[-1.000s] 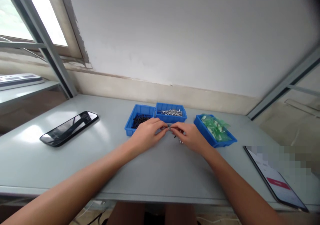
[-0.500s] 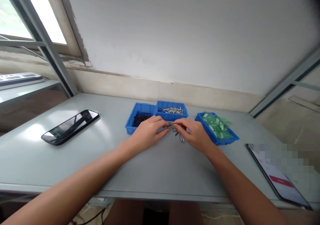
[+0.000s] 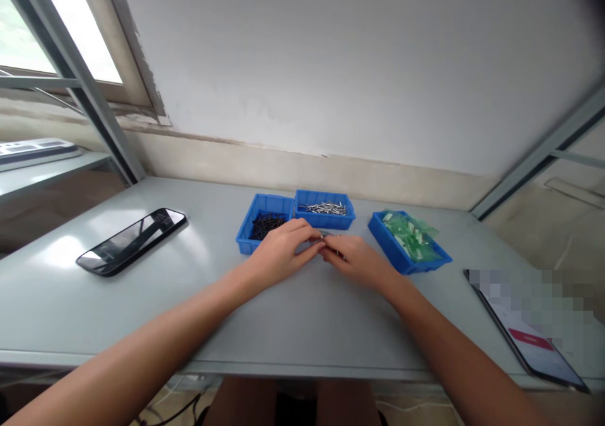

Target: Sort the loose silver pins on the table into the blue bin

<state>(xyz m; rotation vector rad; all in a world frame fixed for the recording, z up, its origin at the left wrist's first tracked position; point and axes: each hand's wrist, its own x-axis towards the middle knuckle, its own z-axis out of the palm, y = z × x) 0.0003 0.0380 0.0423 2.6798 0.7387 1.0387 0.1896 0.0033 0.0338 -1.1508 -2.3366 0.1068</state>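
Both hands meet above the middle of the table, fingertips touching. My left hand [image 3: 286,243] is closed in a pinch around thin silver screws [image 3: 326,232], which are mostly hidden by the fingers. Against its fingertips, my right hand [image 3: 352,254] is closed too, with bits of metal barely visible under the fingers. Just behind my left hand, a blue bin [image 3: 244,234] contains black screws [image 3: 265,224]. Behind the fingertips, a second blue bin [image 3: 326,222] holds a heap of silver screws [image 3: 328,208].
Right of my right hand, another blue bin [image 3: 390,244] holds green plastic packets [image 3: 413,237]. A black phone [image 3: 132,240] lies at the left of the grey table [image 3: 302,325]. A tablet-like screen [image 3: 524,334] lies at the right edge. Metal posts stand at both sides.
My right hand has shifted left and closed up against my left fingertips. Silver screws that stuck out beneath its fingers are now mostly covered. My left hand has hardly moved.
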